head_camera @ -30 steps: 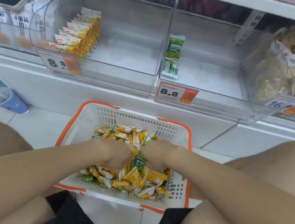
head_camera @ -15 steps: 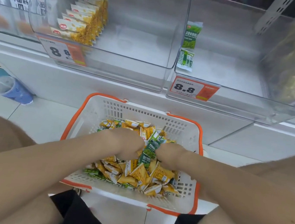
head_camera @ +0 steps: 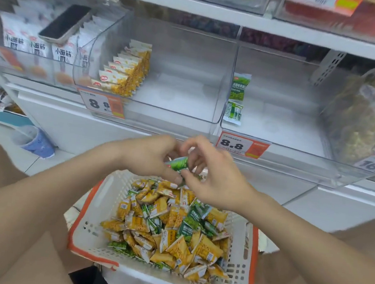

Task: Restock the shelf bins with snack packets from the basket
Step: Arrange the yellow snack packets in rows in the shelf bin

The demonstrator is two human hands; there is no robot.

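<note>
A white basket with an orange rim sits on the floor between my knees, holding several yellow and green snack packets. Above its far edge my left hand and my right hand meet, and both pinch a green packet between their fingers. On the shelf, a clear bin holds a row of yellow packets at its left side. The clear bin to its right has two green packets against its left wall.
A phone lies on white packets in the far-left bin. The right bin is full of brownish snack bags. Price tags reading 8.8 hang on the bin fronts. A blue cup lies on the floor at left.
Both hands have risen out of the basket's pile toward the shelf, carrying a green packet between them. The camera has tilted up, showing more of the shelf.
</note>
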